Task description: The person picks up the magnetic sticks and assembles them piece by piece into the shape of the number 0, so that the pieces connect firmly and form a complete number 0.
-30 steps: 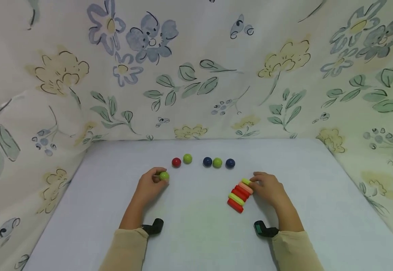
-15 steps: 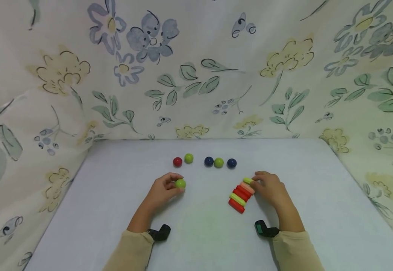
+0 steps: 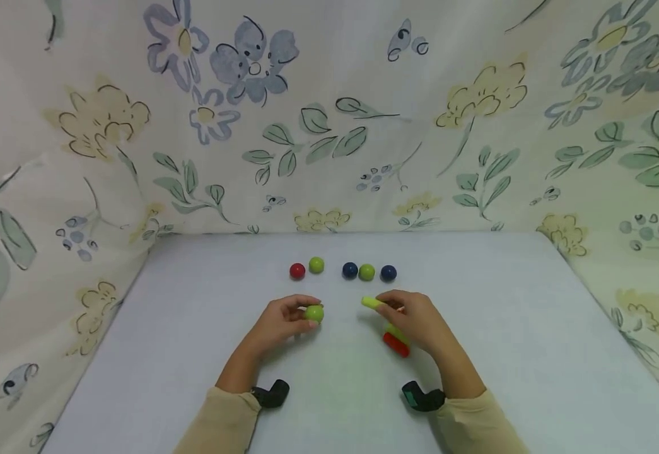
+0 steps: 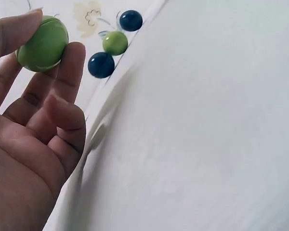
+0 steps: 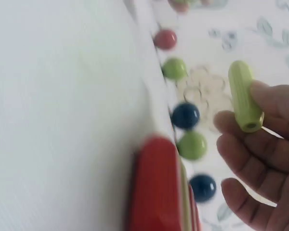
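Observation:
My left hand (image 3: 280,325) pinches a glossy green ball (image 3: 314,313) between thumb and fingertips; a thin seam line crosses this ball in the left wrist view. My right hand (image 3: 417,318) holds a yellow-green ribbed cylinder (image 3: 371,302) by one end. In the right wrist view a small hole shows in the end face of the cylinder (image 5: 244,98). The two hands are close, with a small gap between ball and cylinder. Below my right hand lie a red cylinder (image 3: 396,344) and a yellow-green one (image 3: 397,332); the others of that row are mostly hidden by the hand.
Along the back of the white table (image 3: 204,271) stand a red ball (image 3: 297,271), a green ball (image 3: 316,265), a dark blue ball (image 3: 349,270), another green ball (image 3: 366,272) and a second dark blue ball (image 3: 388,273). A flowered cloth (image 3: 306,183) hangs behind.
My left hand has carried the green ball right and slightly nearer. My right hand has lifted the end yellow-green cylinder off the row and moved it left.

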`<state>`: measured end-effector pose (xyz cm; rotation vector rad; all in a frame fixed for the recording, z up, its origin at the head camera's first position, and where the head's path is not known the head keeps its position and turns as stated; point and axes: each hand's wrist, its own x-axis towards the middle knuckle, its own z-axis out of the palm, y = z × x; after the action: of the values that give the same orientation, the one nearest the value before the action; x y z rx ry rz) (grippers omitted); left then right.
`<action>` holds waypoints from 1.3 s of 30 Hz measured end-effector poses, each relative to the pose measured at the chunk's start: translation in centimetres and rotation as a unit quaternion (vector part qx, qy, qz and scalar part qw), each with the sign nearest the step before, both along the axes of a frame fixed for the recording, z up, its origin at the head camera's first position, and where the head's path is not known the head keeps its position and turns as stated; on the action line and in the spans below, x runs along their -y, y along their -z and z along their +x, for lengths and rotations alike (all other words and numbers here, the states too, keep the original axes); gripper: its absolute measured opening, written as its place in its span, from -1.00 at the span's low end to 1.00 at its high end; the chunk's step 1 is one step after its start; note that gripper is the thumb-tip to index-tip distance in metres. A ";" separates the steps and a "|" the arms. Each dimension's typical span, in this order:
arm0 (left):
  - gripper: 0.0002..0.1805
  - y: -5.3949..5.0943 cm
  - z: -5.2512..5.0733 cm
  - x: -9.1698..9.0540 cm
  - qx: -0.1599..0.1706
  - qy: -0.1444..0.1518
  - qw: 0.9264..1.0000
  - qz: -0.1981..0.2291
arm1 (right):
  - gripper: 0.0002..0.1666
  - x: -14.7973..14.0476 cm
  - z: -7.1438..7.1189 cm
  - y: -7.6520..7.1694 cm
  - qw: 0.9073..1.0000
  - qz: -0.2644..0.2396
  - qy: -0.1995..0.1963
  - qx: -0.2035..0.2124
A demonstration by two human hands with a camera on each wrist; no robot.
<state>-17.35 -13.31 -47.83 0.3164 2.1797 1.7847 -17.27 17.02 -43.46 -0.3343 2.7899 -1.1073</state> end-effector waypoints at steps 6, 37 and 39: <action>-0.48 -0.3 0.2 -0.8 -0.008 0.032 0.999 -0.015 | -0.78 2.8 1.2 0.0 0.998 -0.033 -0.040 -0.034; -0.54 -0.6 0.5 -1.7 0.007 0.039 0.999 0.015 | -0.78 3.6 1.6 0.5 0.992 -0.092 -0.084 -0.017; -0.55 -0.7 0.5 -1.6 0.001 0.039 0.999 0.015 | -0.78 3.6 1.5 0.5 0.992 -0.095 -0.085 -0.019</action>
<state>-16.85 -11.67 -47.13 0.4009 2.1123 1.7760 -15.76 13.44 -43.94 -0.6062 2.6332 -1.3400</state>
